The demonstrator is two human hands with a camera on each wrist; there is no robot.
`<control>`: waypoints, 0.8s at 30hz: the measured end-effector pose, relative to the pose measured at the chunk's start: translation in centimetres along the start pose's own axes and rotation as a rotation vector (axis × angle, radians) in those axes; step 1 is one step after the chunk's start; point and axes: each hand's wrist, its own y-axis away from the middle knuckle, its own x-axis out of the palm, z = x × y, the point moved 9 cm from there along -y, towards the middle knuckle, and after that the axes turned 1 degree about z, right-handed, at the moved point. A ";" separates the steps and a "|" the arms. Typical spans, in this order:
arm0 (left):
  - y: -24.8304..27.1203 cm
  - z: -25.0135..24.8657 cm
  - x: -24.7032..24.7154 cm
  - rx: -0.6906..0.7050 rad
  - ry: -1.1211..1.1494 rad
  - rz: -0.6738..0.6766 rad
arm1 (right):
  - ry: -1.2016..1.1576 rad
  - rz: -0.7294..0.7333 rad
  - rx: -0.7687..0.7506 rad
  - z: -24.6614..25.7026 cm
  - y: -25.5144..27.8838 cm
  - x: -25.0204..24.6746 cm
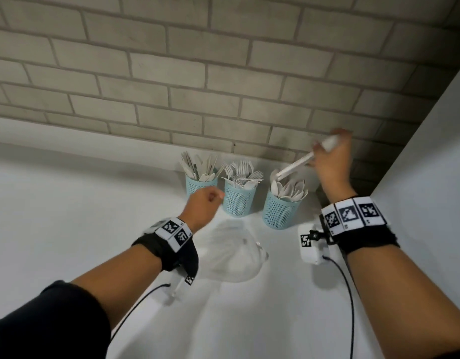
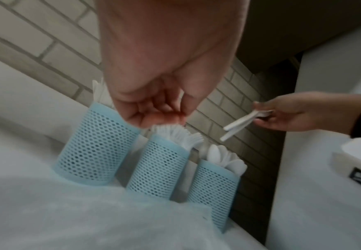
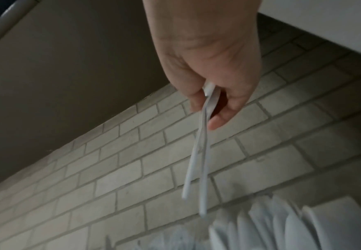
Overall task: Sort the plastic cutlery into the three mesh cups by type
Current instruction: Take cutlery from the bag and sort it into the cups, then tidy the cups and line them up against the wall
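Three blue mesh cups stand in a row against the brick wall: a knife cup (image 1: pixel 200 187), a fork cup (image 1: pixel 238 202) and a spoon cup (image 1: pixel 281 212). My right hand (image 1: pixel 330 158) pinches two white plastic spoons (image 1: pixel 297 166) by their bowl ends. Their handles slant down over the spoon cup (image 2: pixel 215 191), apart from it. The right wrist view shows the two spoons (image 3: pixel 199 160) hanging from my right hand (image 3: pixel 209 101) above the spoon bowls. My left hand (image 1: pixel 206 203) hovers in front of the knife and fork cups, fingers curled and empty (image 2: pixel 154 110).
A crumpled clear plastic bag (image 1: pixel 234 255) lies on the white counter (image 1: pixel 81 203) in front of the cups. A white cabinet side (image 1: pixel 431 151) rises close on the right of the spoon cup. The brick wall (image 1: pixel 171 73) runs directly behind the cups.
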 end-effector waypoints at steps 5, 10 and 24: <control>-2.4 2.9 -4.4 -0.048 -0.058 -0.325 | 0.197 -0.039 -0.147 0.6 -0.7 -0.3; -3.9 7.1 -4.1 -0.205 -0.132 -0.343 | 0.411 0.128 -0.076 -4.2 -0.5 3.6; -8.4 11.7 -1.7 -0.242 0.336 -0.136 | 1.083 0.437 -0.213 -9.8 1.1 9.1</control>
